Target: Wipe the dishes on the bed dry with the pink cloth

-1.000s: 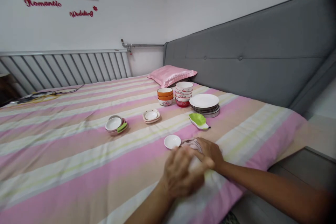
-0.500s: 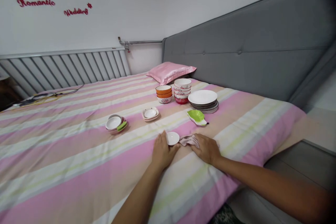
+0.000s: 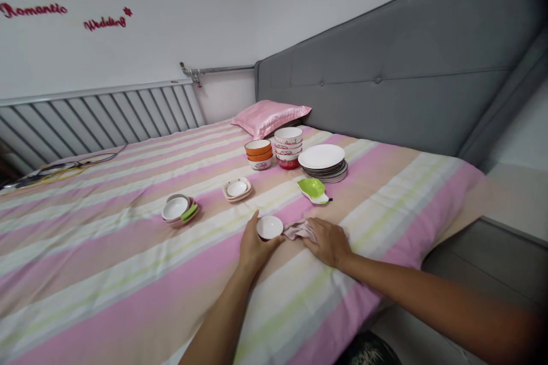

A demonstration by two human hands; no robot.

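Note:
My left hand (image 3: 253, 244) is closed around a small white dish (image 3: 270, 227), thumb at its near side and fingers at its left. Bunched under my right hand (image 3: 329, 242) is a pinkish cloth (image 3: 299, 230), gripped by the fingers just right of the dish. A green leaf-shaped dish (image 3: 313, 189) lies a little beyond my right hand. Farther left, small square dishes (image 3: 245, 194) carry a round white one (image 3: 237, 188). Another little pile of dishes (image 3: 175, 209) with a green-edged piece (image 3: 189, 212) sits left of those.
Behind stand orange and white bowls (image 3: 258, 154), a taller bowl stack (image 3: 288, 148) and stacked plates (image 3: 321, 158). A pink pillow (image 3: 270, 116) rests near the grey headboard (image 3: 406, 63). Cables (image 3: 64, 169) lie far left on the striped bedspread (image 3: 141, 291). The bed edge drops off at right.
The view has turned slightly right, so everything sits farther left. The dish in my left hand is tilted a little differently. My right hand keeps hold of the cloth beside it.

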